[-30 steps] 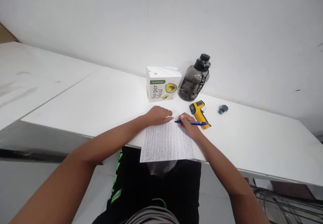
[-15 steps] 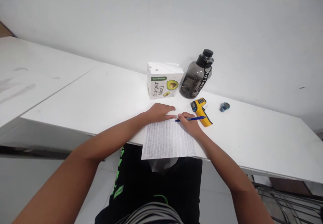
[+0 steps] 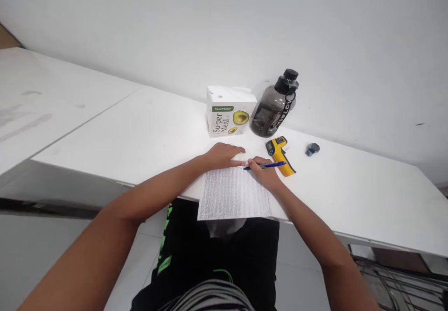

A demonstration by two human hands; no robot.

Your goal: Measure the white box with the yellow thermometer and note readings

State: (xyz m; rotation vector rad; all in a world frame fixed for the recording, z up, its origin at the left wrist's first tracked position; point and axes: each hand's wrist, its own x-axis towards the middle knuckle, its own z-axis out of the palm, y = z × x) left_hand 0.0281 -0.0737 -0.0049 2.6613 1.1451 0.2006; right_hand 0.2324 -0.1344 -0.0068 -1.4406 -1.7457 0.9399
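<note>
A sheet of paper (image 3: 235, 194), covered in dense rows of small marks, lies on the white table (image 3: 168, 119) with its lower part hanging over the front edge. My left hand (image 3: 224, 156) rests flat across its top edge, thumb and fingers apart. Gripped in my right hand (image 3: 264, 173) is a blue pen (image 3: 269, 165), its tip at the paper's upper part, close to my left thumb. Just beyond my right hand lies a yellow and black infrared thermometer (image 3: 281, 156), partly behind the pen.
Behind my hands stands a white box (image 3: 227, 115) with avocado pictures. Beside it a dark see-through water bottle (image 3: 271, 108) leans near the wall (image 3: 140, 26). A small bluish object, perhaps a watch (image 3: 312, 149), lies to the right. A wire rack (image 3: 402, 283) is at lower right.
The view has shifted slightly, so the things on the table appear a little further right. Both hands keep nearly the same place on the paper, and the pen stays in my right hand.
</note>
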